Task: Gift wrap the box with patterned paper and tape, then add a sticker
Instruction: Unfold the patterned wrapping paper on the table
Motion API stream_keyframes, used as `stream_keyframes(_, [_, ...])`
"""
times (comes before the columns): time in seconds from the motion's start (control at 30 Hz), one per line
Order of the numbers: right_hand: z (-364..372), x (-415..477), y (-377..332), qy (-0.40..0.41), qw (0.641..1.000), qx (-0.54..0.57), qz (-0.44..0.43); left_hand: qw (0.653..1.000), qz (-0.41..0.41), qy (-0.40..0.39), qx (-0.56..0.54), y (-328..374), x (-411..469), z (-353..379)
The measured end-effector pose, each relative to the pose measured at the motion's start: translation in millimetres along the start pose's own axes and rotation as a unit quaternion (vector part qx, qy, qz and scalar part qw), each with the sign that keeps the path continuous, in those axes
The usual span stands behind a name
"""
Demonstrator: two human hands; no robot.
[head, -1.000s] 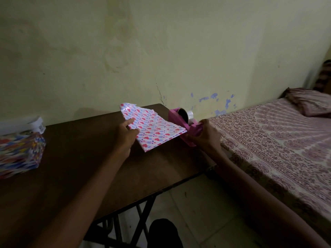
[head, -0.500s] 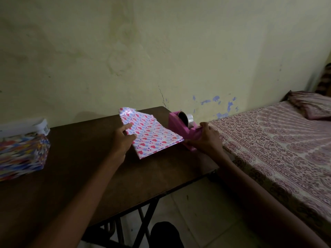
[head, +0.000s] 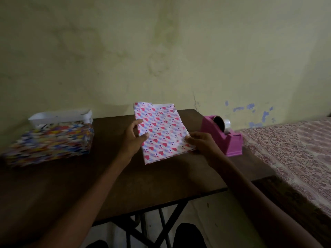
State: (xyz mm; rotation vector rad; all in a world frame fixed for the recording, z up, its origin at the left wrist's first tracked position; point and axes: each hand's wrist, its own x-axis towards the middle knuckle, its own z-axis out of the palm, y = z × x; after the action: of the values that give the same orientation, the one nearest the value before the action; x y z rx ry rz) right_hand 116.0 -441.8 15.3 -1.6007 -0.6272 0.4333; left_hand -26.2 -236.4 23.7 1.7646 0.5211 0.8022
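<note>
A folded sheet of white wrapping paper with red and blue hearts (head: 161,133) is held just above the dark wooden table (head: 111,179). My left hand (head: 133,138) grips its left edge, thumb on top. My right hand (head: 202,143) pinches its near right corner. A pink tape dispenser (head: 223,138) with a clear tape roll stands on the table just right of my right hand. A box wrapped in multicoloured paper (head: 52,142) lies at the table's left, blurred.
A white tray-like object (head: 60,116) sits behind the multicoloured box against the yellow wall. A bed with a patterned cover (head: 290,154) adjoins the table's right side. The table's front edge and metal legs (head: 157,230) are below.
My right hand left the tape dispenser and took hold of the paper's right corner. The paper has turned toward me, and the view swung left, showing more of the multicoloured box.
</note>
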Motion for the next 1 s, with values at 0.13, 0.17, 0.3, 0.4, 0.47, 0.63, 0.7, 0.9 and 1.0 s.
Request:
stream_keyframes(0.13, [37,13,8,-0.041,0.995,0.036,0.084,0.954,0.065,0.031,0.293,-26,-7,-18])
stream_keyframes(0.17, [45,15,9,-0.052,0.991,0.046,0.116,0.937,0.105,0.017,0.333,-29,-13,-17])
stream_keyframes(0.3, [77,21,11,-0.100,0.971,0.102,0.190,0.912,0.148,-0.102,0.370,-37,-36,-22])
stream_keyframes(0.4, [87,24,12,-0.125,0.962,0.121,0.212,0.896,0.164,-0.119,0.395,-39,-41,-22])
stream_keyframes(0.47, [88,23,11,-0.138,0.958,0.127,0.217,0.894,0.169,-0.118,0.398,-39,-42,-20])
stream_keyframes(0.63, [89,19,4,-0.116,0.946,0.196,0.231,0.878,0.222,-0.099,0.412,-38,-44,-16])
stream_keyframes(0.7, [88,18,2,-0.117,0.942,0.211,0.232,0.862,0.253,-0.080,0.431,-38,-46,-11])
stream_keyframes(0.9, [86,14,-1,-0.140,0.946,0.209,0.203,0.892,0.232,-0.052,0.386,-34,-43,-9])
stream_keyframes(1.0, [88,13,-2,-0.146,0.945,0.219,0.195,0.914,0.199,-0.025,0.353,-37,-38,-12])
